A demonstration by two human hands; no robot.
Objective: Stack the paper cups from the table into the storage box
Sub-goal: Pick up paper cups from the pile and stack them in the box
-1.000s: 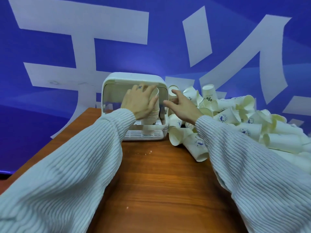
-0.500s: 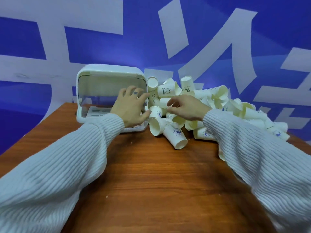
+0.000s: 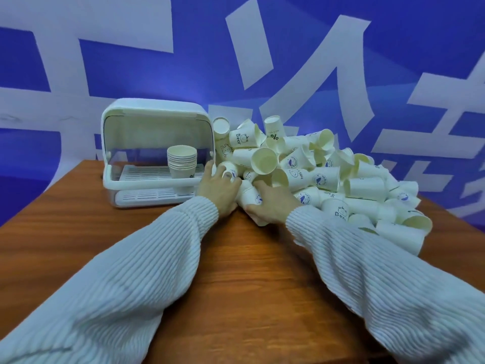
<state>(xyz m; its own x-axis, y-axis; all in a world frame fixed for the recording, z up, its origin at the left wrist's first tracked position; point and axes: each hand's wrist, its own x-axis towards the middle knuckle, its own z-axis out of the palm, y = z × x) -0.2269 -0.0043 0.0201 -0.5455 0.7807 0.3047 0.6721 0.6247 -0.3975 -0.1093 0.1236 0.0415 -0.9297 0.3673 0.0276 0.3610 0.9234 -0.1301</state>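
From the head camera, both hands work at the near left corner of the heap of paper cups (image 3: 328,174), which sprawls over the right half of the wooden table (image 3: 236,271). The right hand (image 3: 273,206) curls its fingers round a cup on its side (image 3: 250,197), thumb low at the near end; the cup's long axis runs roughly away from the person and a little leftward, though which end is the mouth I cannot tell, since the hand covers much of it. The left hand (image 3: 219,189) lies just beside it, fingers bent over a second small cup (image 3: 227,172) at the heap's edge, apparently gripping it, with its round end turned toward the camera. The storage box (image 3: 154,153) stands just left of the left hand, lid raised, and a nested stack of cups (image 3: 182,161) stands upright, mouths up, on its slatted tray. By my reading, the left hand is nearer the stack, so either cup must be turned upright, mouth up, before dropping in.
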